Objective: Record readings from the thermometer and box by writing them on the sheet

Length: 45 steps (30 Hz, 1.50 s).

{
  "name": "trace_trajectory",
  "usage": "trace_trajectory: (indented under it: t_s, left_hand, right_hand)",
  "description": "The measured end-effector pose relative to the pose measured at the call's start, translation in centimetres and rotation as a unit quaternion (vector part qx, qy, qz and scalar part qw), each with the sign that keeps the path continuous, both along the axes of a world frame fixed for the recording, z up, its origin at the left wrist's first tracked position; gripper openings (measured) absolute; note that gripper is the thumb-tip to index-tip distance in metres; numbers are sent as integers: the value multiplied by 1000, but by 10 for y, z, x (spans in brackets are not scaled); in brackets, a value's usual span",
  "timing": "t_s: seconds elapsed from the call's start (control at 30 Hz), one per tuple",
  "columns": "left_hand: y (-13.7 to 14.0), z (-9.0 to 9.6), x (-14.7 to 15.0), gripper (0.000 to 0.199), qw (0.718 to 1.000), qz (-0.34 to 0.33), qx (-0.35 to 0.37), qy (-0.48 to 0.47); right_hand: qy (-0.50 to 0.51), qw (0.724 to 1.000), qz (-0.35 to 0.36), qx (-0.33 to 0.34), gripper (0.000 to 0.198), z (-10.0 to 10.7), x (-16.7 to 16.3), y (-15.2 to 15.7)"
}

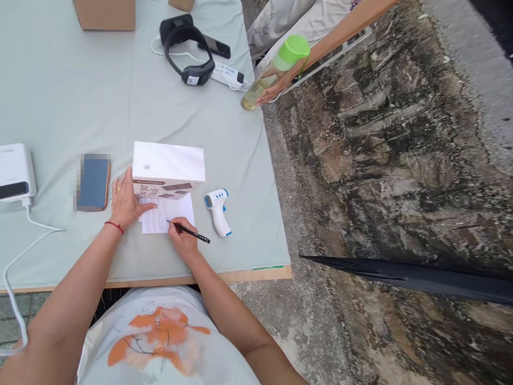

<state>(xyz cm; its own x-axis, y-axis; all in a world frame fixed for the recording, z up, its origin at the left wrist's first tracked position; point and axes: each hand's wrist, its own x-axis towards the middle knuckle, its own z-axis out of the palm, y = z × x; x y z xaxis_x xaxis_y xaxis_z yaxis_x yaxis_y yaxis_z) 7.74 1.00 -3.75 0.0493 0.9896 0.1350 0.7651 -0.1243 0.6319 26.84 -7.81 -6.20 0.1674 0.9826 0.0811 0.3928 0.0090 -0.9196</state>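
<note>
My right hand (184, 240) grips a black pen (194, 233), its tip at a white paper (155, 219) covered in rows of small print or writing. Spread flat, my left hand (127, 201) has its thumb on the sheet and its fingers against the left side of a white and brown box (169, 163). The box stands on the far part of the paper and hides some of it. To the right of the paper lies a white and blue infrared thermometer (218, 212). A phone (94, 183) with a dark blue face rests left of my left hand.
On the cloth-covered table (80, 96) are a white power bank (16, 171) with a cable, a black headset (188, 51) and a cardboard box (105, 13). Another person's hand (276, 88) holds a green-lidded bottle (266, 80) at the right edge. Rough stone ground lies beyond.
</note>
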Motion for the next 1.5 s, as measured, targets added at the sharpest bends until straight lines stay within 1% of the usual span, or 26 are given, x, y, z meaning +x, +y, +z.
trace_trajectory:
  t_s: [0.47,0.6,0.77,0.93,1.17,1.5]
  left_hand:
    - [0,2,0,131,1000,-1,-5,0]
    - [-1,5,1,132,1000,5,-21,15]
    - [-1,8,2,133,999,9,-32,29]
    - [-1,6,1,133,999,6,-24,26]
    - [0,2,1,132,1000,2,-10,17]
    - [-1,3,0,132,1000,1,-14,19]
  right_hand:
    - [23,1000,12,-6,12,0,1,-1]
    - [34,999,-5,-21,13,2,1,-1]
    - [41,999,-5,-27,13,1,1,-2]
    - [46,998,-24,-29,13,-2,1,-3]
    - [40,999,-19,-25,12,-1,0,-2]
    - [35,999,-19,-25,11,-2,1,-2]
